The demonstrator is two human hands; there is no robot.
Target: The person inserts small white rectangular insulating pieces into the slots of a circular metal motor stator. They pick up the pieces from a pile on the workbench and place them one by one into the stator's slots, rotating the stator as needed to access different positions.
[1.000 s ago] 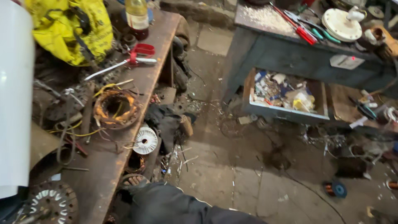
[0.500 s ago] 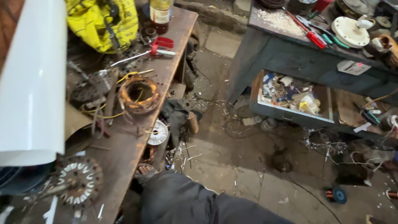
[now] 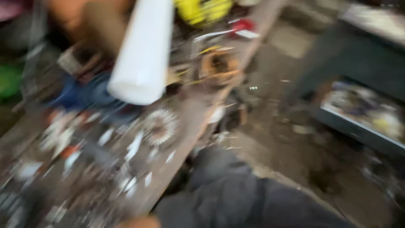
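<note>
Though the picture is badly blurred, a count is possible. One white tube (image 3: 143, 50) dominates, slanting from 12 o'clock down to its round open end near the centre left, hanging above the workbench (image 3: 185, 126). At its upper end, about 11 o'clock, a skin-coloured blur (image 3: 80, 17) may be a hand or arm; which hand it is, and whether its fingers grip the tube, I cannot tell. A second skin-coloured patch (image 3: 135, 221) sits at the 6 o'clock edge; its shape cannot be read either.

On the bench: one round toothed metal disc (image 3: 160, 126) just below the tube's end; one copper wire coil (image 3: 219, 65) at 1 o'clock of the disc; one yellow bag (image 3: 202, 9) at 12 o'clock; one red-handled tool (image 3: 240, 27) just beside the bag. Many white scraps litter the bench toward 8 o'clock, too smeared to count. One dark trouser leg (image 3: 236, 198) lies at 6 o'clock. One open drawer (image 3: 363, 114) of small parts stands at 3 o'clock, well apart from the bench.

Against half a second ago: the view has swung left, the tube now sits mid-frame instead of the left edge, the disc has shifted toward the centre, and sharpness is lost.
</note>
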